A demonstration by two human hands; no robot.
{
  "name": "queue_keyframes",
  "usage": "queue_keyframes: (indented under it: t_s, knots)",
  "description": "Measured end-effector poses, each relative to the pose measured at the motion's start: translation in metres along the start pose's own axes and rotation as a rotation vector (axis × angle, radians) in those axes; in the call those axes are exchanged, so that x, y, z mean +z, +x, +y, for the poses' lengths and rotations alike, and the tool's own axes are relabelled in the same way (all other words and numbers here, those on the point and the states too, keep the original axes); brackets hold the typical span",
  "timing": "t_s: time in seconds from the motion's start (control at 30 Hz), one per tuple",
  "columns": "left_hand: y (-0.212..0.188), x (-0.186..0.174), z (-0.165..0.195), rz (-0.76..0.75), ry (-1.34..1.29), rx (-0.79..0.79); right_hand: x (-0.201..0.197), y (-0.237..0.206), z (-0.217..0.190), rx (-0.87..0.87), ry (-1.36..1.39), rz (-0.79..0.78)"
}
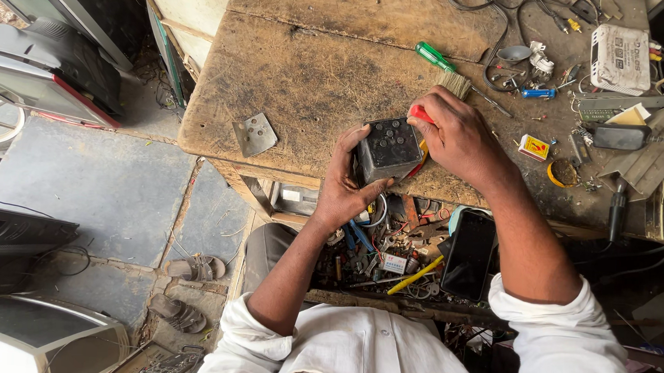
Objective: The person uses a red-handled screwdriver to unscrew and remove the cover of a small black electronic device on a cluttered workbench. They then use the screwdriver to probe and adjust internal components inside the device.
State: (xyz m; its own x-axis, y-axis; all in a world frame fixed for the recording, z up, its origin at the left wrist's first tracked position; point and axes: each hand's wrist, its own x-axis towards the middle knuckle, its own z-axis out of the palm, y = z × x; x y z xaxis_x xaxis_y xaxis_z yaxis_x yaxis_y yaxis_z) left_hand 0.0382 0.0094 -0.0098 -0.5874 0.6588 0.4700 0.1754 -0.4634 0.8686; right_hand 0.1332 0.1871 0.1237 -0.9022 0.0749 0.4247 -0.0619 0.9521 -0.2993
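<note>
A worn wooden workbench (314, 81) is carrying the clutter, its top scuffed and stained. A small metal plate (254, 135) with holes is lying near its front left edge. Toward the right, a green-handled screwdriver (435, 57), a blue-handled tool (538, 92), a small red and yellow box (534, 147) and a white perforated casing (620, 59) are resting on the surface, with black cables (496, 15) trailing across the far edge.

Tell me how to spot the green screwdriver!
Start at the wooden bench. Above the right hand, just past the brush, lies the screwdriver. It is the only tool there with a bright green handle; the small tool farther right is blue.
</note>
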Motion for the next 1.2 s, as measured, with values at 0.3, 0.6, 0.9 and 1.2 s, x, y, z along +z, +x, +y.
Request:
queue_keyframes:
  t_s: [0.3,0.6,0.9,1.2]
  knots:
    - [-0.001,0.001,-0.003,0.003,-0.028,0.007,-0.007,0.010,0.001,-0.079,-0.085,-0.110]
    - [0.001,-0.001,0.001,-0.005,-0.018,-0.001,-0.006,0.018,0.004,0.011,-0.126,-0.173]
    - [0.001,-0.001,0.001,-0.011,0.015,0.016,0.006,0.016,0.023,0.122,-0.125,-0.238]
    - [0.000,-0.002,0.002,-0.014,0.017,0.010,-0.013,0.007,0.004,-0.131,0.090,0.374]
